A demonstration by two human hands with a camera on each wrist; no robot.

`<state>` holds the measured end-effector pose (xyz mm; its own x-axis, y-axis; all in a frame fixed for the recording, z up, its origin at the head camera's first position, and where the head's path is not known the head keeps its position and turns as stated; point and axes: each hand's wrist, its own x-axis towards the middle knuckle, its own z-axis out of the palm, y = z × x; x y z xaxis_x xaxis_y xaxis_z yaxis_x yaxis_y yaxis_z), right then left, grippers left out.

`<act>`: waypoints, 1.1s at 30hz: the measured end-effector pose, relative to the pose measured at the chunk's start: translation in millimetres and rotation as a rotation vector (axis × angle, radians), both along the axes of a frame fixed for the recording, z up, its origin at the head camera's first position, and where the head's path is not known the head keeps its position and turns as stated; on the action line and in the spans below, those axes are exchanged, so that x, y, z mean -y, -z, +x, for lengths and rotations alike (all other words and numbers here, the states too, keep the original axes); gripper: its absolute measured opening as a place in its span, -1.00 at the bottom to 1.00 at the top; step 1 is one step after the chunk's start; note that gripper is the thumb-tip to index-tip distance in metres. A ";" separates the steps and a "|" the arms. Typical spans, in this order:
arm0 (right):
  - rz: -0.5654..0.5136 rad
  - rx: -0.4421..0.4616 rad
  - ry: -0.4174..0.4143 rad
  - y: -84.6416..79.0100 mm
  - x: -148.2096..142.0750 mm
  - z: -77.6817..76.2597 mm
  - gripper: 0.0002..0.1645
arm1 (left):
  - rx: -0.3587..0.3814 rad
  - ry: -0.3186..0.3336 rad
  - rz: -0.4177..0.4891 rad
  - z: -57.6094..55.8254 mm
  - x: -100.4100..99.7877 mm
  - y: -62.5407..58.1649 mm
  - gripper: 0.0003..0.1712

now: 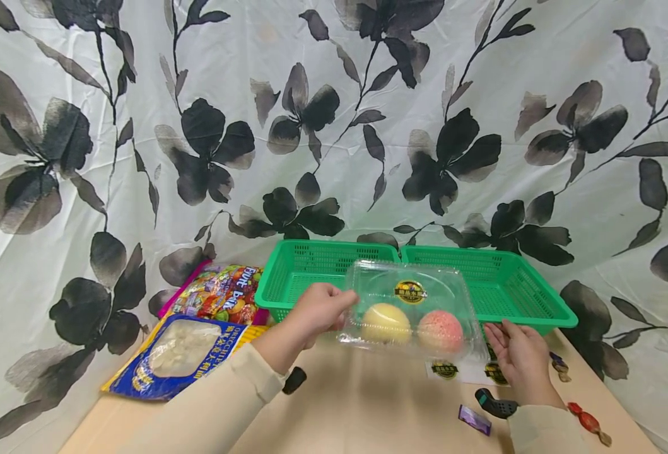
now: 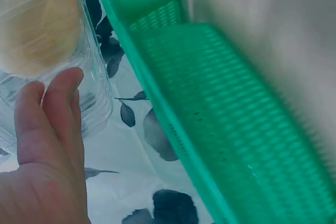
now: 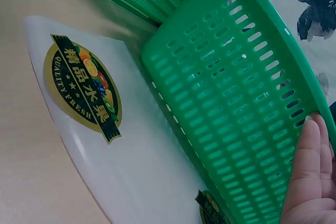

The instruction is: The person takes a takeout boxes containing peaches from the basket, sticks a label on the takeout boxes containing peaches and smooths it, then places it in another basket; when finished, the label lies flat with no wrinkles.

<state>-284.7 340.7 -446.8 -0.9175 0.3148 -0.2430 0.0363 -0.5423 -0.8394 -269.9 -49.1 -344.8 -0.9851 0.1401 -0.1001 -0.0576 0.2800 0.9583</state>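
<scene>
My left hand (image 1: 322, 310) grips a clear plastic fruit box (image 1: 362, 277) by its left edge and holds it tilted above the table. Inside it sit a pale yellow round fruit (image 1: 386, 323) and a pink round fruit (image 1: 440, 331); a black-and-gold sticker (image 1: 410, 291) is on the box. In the left wrist view, fingers (image 2: 60, 108) lie against the box's side, with the thumb hidden. My right hand (image 1: 518, 353) touches the front wall of the right green basket (image 1: 538, 296), its fingers straight near the rim in the right wrist view.
The left green basket (image 1: 277, 277) stands beside the right one. A sticker sheet (image 3: 142, 161) lies before them. At left are a candy bag (image 1: 226, 293) and a blue pasta bag (image 1: 163, 384). Purple (image 1: 474, 419) and red wrapped candies (image 1: 589, 424) lie near a dark curved item (image 1: 495, 405).
</scene>
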 end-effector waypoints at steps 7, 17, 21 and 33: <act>0.006 0.005 0.019 -2.5 -2.9 -3.3 -0.66 | -0.048 -0.092 -0.083 -42.2 -51.5 -25.4 -0.42; -0.016 -0.008 -0.005 1.7 -2.9 -1.5 -0.65 | -0.081 -0.183 -0.321 -88.3 -100.6 -27.8 -0.50; 0.015 -0.003 0.018 5.5 -5.4 0.9 -0.63 | -0.118 -0.189 -0.390 -92.1 -117.4 -23.9 -0.46; -0.005 -0.041 0.007 6.4 -3.0 -2.7 -0.64 | -0.181 -0.201 -0.491 -102.1 -159.3 -12.1 -0.40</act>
